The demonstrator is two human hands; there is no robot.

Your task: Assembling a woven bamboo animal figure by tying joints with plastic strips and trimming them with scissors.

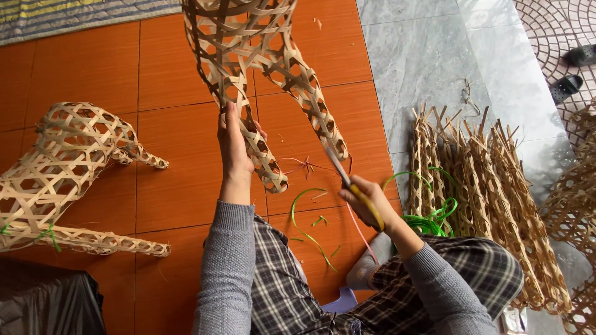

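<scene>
Head view, left hand: the left hand [234,146] is wrapped tight around one leg of the woven bamboo figure [248,56], which rises toward 12 o'clock from the hands; the fingers are closed on the leg above its rounded foot.
Head view, right hand: the right hand [366,201] is clamped on yellow-handled scissors [351,180]; the blades point toward 11 o'clock at the foot of the figure's second leg [310,102].
Doing it well: judging from the grip, the leg wants holding steady while the blades take only the loose strip ends, kept clear of the weave and of the holding fingers.
Count, figures: two woven figures in sight; the one in hand, and a finished-looking one [68,174] lying on the orange floor tiles [167,93] at 9 o'clock.
Count, legs: a row of woven leg pieces [484,198] lies at 3 o'clock on the grey stone; roughly six, the exact number hard to tell.
Count, scraps: several green strips [310,229] curl on the tiles between the knees; more green band [428,220] sits beside the leg pieces.
Count, footwear: two dark slippers [574,71] at 1 o'clock.
</scene>
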